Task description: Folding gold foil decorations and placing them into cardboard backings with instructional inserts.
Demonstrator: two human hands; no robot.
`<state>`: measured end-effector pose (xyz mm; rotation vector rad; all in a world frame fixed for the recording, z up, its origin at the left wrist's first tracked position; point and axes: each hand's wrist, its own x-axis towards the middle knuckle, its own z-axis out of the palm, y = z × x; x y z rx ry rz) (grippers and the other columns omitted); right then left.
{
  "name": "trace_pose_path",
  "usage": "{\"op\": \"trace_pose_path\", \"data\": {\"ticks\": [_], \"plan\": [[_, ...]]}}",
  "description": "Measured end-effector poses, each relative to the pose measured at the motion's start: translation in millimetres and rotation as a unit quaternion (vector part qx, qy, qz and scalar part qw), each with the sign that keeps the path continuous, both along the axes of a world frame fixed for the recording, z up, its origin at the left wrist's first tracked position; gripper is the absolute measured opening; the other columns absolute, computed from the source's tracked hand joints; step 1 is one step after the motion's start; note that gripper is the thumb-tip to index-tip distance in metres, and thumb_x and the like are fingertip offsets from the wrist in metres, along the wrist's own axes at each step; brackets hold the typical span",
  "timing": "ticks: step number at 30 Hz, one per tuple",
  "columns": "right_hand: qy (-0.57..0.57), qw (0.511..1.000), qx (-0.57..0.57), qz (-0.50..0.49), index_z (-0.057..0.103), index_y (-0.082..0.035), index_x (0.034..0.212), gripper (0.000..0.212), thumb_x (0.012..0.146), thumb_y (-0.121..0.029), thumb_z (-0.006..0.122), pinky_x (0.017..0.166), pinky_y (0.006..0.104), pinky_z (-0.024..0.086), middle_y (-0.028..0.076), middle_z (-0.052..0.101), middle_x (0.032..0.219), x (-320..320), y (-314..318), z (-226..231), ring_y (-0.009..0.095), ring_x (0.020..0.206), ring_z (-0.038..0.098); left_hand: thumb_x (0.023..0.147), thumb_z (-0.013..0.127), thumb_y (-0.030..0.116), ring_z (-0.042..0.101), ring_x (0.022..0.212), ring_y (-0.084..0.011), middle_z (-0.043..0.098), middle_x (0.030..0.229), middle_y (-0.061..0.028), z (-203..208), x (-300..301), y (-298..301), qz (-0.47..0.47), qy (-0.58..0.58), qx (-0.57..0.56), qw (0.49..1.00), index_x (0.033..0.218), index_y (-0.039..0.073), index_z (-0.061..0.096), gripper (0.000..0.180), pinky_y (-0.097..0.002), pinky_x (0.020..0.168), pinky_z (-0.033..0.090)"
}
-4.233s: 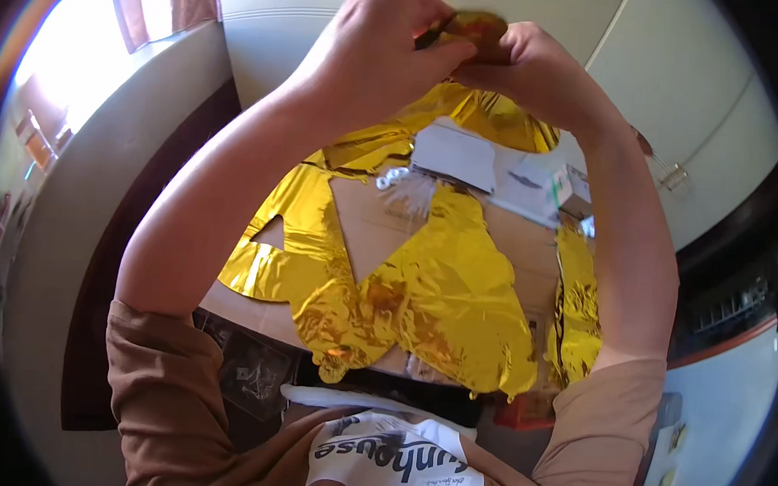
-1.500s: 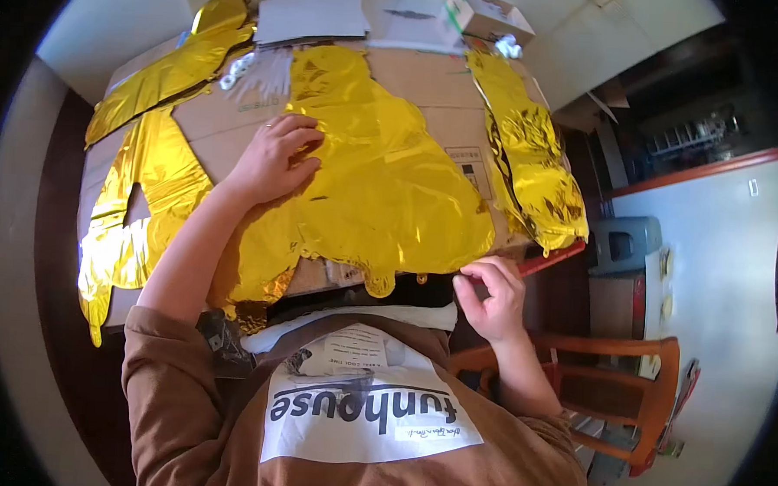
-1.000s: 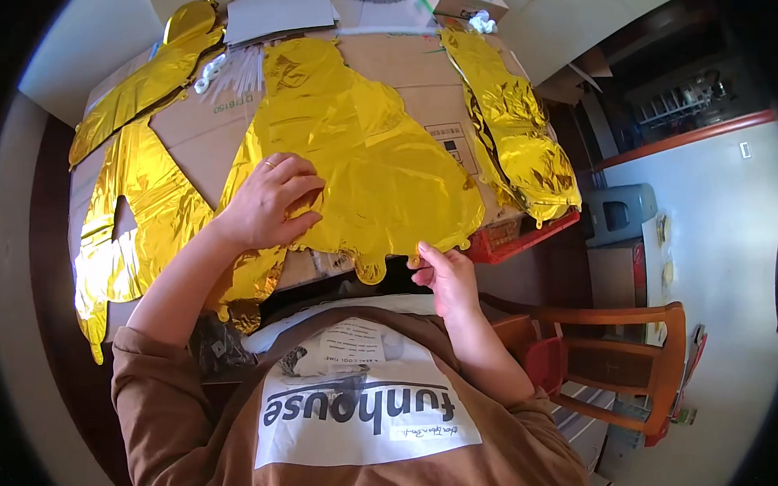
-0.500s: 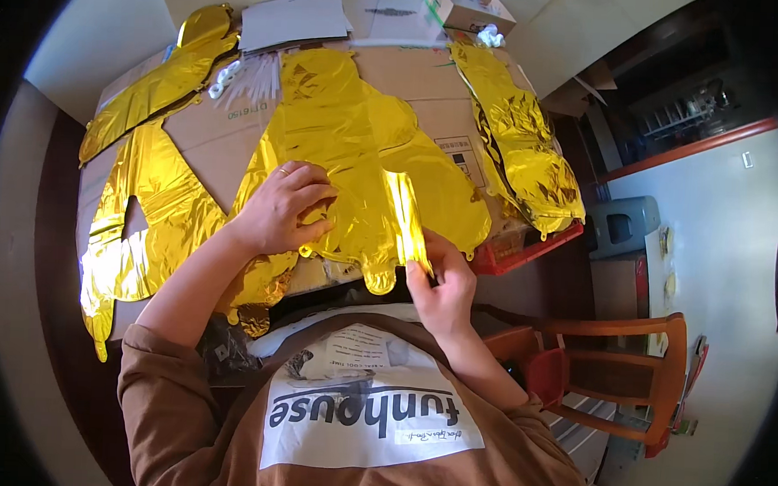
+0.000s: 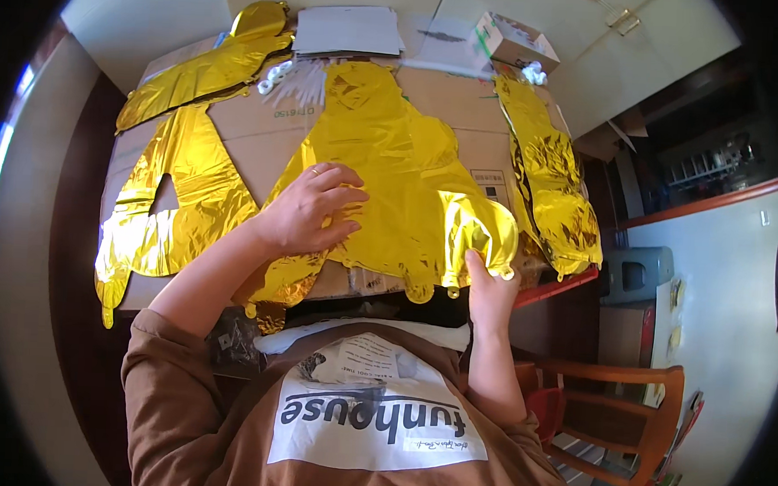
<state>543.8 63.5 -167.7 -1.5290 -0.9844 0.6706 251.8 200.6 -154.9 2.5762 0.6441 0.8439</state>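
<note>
Foil point(image 5: 400, 178): big golden piece, in the middle of the table point(image 5: 258, 149)
Left hand point(image 5: 317, 209): thumb and fingers apart, over the foil
Right hand point(image 5: 494, 293): clamped on the foil's lower right corner

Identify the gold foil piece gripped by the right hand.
The large middle foil: the right hand grips its near right corner; no hand grips the others.
</note>
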Motion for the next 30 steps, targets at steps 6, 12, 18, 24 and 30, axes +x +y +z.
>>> {"op": "trace_pose_path", "data": {"ticks": [6,12,18,24,30], "plan": [[0.062,0.998,-0.028,0.001,0.066,0.005,0.107,0.020,0.088,0.000,0.069,0.081,0.0291,0.051,0.006,0.071,0.100,7,-3,-1,0.012,0.089,0.065,0.082,0.075,0.022,0.057,0.113,-0.0366,0.059,0.120,-0.0156,2,-13,2,0.094,0.035,-0.038,0.994,0.117,0.005,0.064,0.041,-0.0462,0.098,0.046],[0.046,0.998,-0.037,-0.015,0.065,0.005,0.109,0.023,0.087,0.000,0.069,0.083,0.0292,0.051,0.006,0.071,0.104,16,-5,-3,0.013,0.091,0.066,0.084,0.073,0.026,0.051,0.122,-0.0362,0.055,0.132,-0.0147,-8,-11,-3,0.132,0.071,-0.002,0.989,0.123,0.007,0.062,0.045,-0.0476,0.103,0.042],[0.036,0.998,-0.037,-0.019,0.064,0.005,0.112,0.025,0.088,-0.001,0.069,0.085,0.0302,0.051,0.008,0.071,0.106,14,-8,-7,0.014,0.093,0.067,0.085,0.072,0.030,0.049,0.126,-0.0357,0.054,0.138,-0.0135,-7,1,1,0.128,0.116,0.035,0.984,0.125,0.008,0.061,0.048,-0.0483,0.105,0.040],[0.000,0.999,-0.036,-0.008,0.063,0.005,0.114,0.027,0.088,0.000,0.069,0.085,0.0311,0.051,0.008,0.070,0.106,15,-6,-9,0.015,0.093,0.066,0.085,0.070,0.032,0.049,0.126,-0.0351,0.054,0.140,-0.0140,-13,3,4,0.136,0.127,0.038,0.982,0.128,0.009,0.060,0.050,-0.0485,0.104,0.040],[0.078,0.997,-0.011,0.014,0.063,0.004,0.117,0.032,0.087,0.000,0.071,0.088,0.0316,0.050,0.007,0.068,0.111,9,-5,1,0.015,0.097,0.064,0.086,0.069,0.033,0.048,0.128,-0.0343,0.053,0.141,-0.0137,-13,4,4,0.135,0.135,0.045,0.981,0.130,0.009,0.059,0.051,-0.0476,0.104,0.039]]}}
